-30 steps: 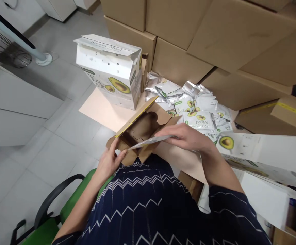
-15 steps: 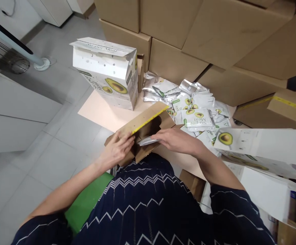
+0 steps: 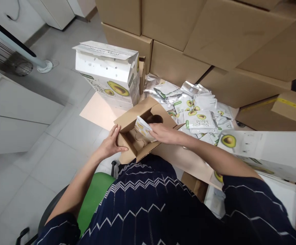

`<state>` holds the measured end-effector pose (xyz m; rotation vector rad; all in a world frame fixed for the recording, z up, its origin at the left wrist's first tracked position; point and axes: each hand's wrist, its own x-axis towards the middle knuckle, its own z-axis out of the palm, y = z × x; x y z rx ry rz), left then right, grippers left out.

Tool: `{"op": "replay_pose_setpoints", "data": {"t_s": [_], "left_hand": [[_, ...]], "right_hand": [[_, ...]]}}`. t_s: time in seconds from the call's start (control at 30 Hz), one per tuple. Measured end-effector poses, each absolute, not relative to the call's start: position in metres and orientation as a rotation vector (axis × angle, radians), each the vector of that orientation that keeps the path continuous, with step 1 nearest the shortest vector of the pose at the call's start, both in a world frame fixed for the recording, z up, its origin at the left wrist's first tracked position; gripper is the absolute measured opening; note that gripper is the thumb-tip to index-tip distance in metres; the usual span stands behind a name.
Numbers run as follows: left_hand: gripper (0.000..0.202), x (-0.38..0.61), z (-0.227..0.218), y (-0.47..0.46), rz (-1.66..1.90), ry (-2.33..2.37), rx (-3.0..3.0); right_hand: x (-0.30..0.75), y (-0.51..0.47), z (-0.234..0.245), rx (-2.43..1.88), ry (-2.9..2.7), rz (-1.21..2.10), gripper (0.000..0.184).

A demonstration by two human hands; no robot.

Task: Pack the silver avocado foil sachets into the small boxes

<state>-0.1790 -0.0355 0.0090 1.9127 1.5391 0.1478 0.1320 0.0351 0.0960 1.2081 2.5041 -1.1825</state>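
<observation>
While my left hand (image 3: 111, 144) is clasping the left wall of the small brown box (image 3: 130, 119), thumb lying along its near edge, my right hand (image 3: 163, 132) is pinching a white sachet (image 3: 143, 126) and holding it tilted inside the box's open top. The box is sitting just beyond my lap, near the pile of sachets (image 3: 199, 112), with a white avocado-printed carton (image 3: 109, 75) standing upright behind it.
</observation>
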Motion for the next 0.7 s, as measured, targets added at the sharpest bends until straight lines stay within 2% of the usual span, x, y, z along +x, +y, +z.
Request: {"op": "replay_pose_setpoints", "data": {"t_s": [0.2, 0.33, 0.53, 0.7], "left_hand": [[0.120, -0.160, 0.009, -0.058, 0.201, 1.651, 1.959], [0.094, -0.154, 0.017, -0.065, 0.095, 1.695, 2.151], [0.042, -0.145, 0.038, -0.075, -0.093, 1.619, 2.554], [0.049, -0.143, 0.054, -0.068, -0.175, 1.339, 2.800]], "right_hand": [[0.077, 0.024, 0.097, 1.051, 2.289, -1.252, 0.029], [0.060, 0.011, 0.079, 0.745, 2.210, -1.278, 0.030], [0.066, 0.010, 0.056, 0.631, 2.334, -1.304, 0.037], [0.082, 0.012, 0.071, 0.705, 2.419, -1.265, 0.029]]}}
